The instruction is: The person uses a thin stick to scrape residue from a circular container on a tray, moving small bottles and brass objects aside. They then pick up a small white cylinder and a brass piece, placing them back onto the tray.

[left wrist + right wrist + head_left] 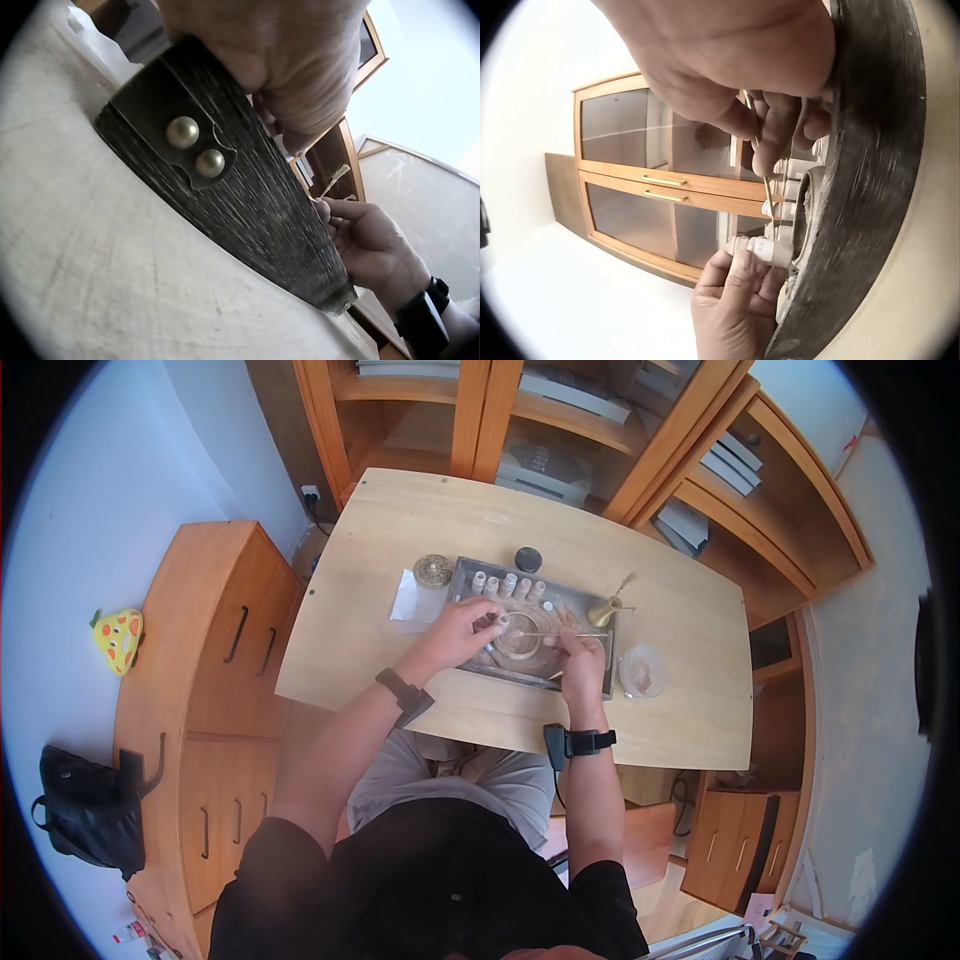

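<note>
A: Your left hand (pixel 465 628) pinches a small, pale cylindrical bottle (pixel 761 250) between thumb and fingers. You have it above the dark, rectangular wooden tray (pixel 255 217), left of its middle.

B: And your right hand (pixel 582 668) grips a thin, gold-coloured metal stick (pixel 768 191). You point its far end at the bottle; whether they touch, I cannot tell.

A: Near them, inside the tray, you have a round, pale-rimmed ring (pixel 517 657). A row of small whitish bottles (pixel 509 582) stands along the tray's far edge.

B: By its right edge you have a brass-coloured vase with a handle (pixel 603 615).

A: The tray itself sits toward the near edge of your pale wooden bench (pixel 380 540).

B: Just off the tray's right edge, you have a round, translucent container (pixel 660 660).
</note>
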### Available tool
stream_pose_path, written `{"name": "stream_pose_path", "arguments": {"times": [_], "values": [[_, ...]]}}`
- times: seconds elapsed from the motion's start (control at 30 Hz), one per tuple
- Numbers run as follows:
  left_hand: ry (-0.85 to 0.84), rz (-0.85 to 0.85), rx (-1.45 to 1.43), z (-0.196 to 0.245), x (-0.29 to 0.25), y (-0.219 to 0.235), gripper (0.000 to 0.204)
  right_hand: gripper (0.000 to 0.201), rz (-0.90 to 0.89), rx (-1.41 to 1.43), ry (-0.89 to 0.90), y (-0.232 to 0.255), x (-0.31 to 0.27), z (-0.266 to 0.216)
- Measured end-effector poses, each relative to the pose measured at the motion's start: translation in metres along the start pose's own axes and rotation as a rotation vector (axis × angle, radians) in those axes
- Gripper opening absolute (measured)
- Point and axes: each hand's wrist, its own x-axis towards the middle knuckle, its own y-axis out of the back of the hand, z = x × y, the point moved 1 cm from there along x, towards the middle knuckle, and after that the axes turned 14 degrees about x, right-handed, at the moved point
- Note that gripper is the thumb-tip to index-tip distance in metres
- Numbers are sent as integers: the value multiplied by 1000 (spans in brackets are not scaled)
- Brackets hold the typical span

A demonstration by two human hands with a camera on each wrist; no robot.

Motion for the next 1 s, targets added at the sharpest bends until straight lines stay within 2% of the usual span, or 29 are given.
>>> {"name": "stream_pose_path", "arguments": {"times": [0.07,0.17,0.37,0.47,0.67,0.77,0.87,1.0], "values": [[-4,0,0,-1,0,0,19,18,33,77,2,-4,-4,-5],[-20,4,3,-3,0,-2,19,16,-34,164,58,-7,-4,-8],[-13,17,11,-4,1,-3,19,16,-84,-35,247,-33,-19,-18],[-7,5,-5,-3,0,-2,19,17,-155,-155,284,-38,-23,-18],[19,-10,-12,0,0,0,18,19,-57,-71,288,-20,-18,-13],[-9,6,-14,-1,0,-1,18,23,9,-274,252,-4,-9,0],[-3,8,-16,-2,0,0,18,27,5,-535,328,-5,-14,-1],[8,11,-11,-2,1,0,18,28,-19,-610,224,-6,-17,-5]]}}
